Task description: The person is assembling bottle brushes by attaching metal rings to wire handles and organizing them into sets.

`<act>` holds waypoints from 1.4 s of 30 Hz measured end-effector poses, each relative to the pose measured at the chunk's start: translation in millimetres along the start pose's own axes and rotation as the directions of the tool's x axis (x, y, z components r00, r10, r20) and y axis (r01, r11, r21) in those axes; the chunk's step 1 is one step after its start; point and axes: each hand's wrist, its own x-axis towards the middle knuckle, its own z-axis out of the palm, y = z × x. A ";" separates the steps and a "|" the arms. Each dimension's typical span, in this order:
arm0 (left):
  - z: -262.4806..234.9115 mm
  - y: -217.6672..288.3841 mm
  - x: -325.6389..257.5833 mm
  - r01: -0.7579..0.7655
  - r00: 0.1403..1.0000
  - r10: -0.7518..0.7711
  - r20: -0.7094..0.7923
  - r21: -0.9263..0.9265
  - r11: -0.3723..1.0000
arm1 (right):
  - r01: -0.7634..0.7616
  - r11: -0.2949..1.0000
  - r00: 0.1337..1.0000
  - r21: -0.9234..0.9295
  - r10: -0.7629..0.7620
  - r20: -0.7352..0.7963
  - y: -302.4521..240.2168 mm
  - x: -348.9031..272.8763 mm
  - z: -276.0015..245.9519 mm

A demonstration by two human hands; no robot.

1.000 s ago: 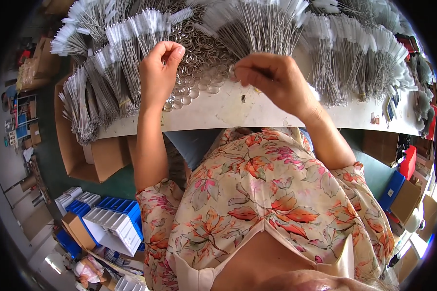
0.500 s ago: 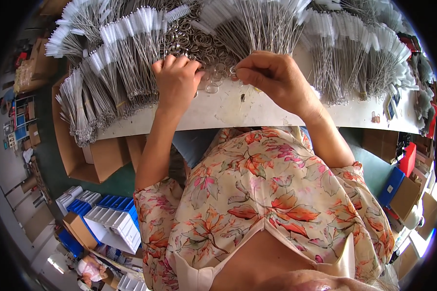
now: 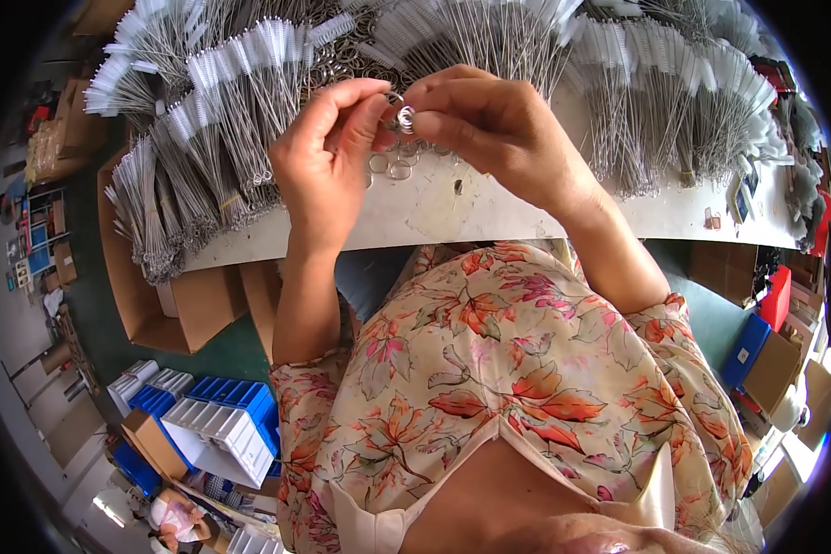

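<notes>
Fingertips of both hands met over the table [image 3: 489, 208], pinching one small metal ring [image 3: 405, 118] between them. That ring was held in the air just above a scatter of loose rings [image 3: 390, 166] lying on the pale tabletop. The left hand [image 3: 328, 152] came up from below the ring with thumb and forefinger closed on its left edge, the other fingers curled behind. The right hand [image 3: 494, 129] gripped the ring from the right, its thumb and first fingers pressed onto the metal and its knuckles arched over it. Beyond the ring, toward the far side of the table, a heap of more rings [image 3: 346, 51] lay among bundles of thin wire brushes with white bristle tips [image 3: 240, 102], and further bundles [image 3: 656, 102] fanned out to the right of the ring. Left of the ring and below the table edge stood open cardboard boxes [image 3: 171, 309]; lower on the green floor sat blue plastic trays [image 3: 226, 415].
</notes>
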 end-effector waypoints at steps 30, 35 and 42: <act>-29.2 25.2 -6.4 0.382 0.882 -0.141 0.450 -0.506 0.774 | 0.676 0.295 0.571 -0.675 -0.789 0.226 14.8 -18.0 11.3; -25.3 41.1 -16.7 -0.028 0.980 0.062 0.188 -0.179 0.983 | 0.623 0.683 0.753 -0.381 -0.655 0.058 13.8 -16.7 14.5; -18.6 36.8 -15.1 -0.197 0.975 0.213 0.059 -0.201 0.959 | -0.043 0.939 0.999 0.342 0.030 0.043 -20.0 -12.9 10.0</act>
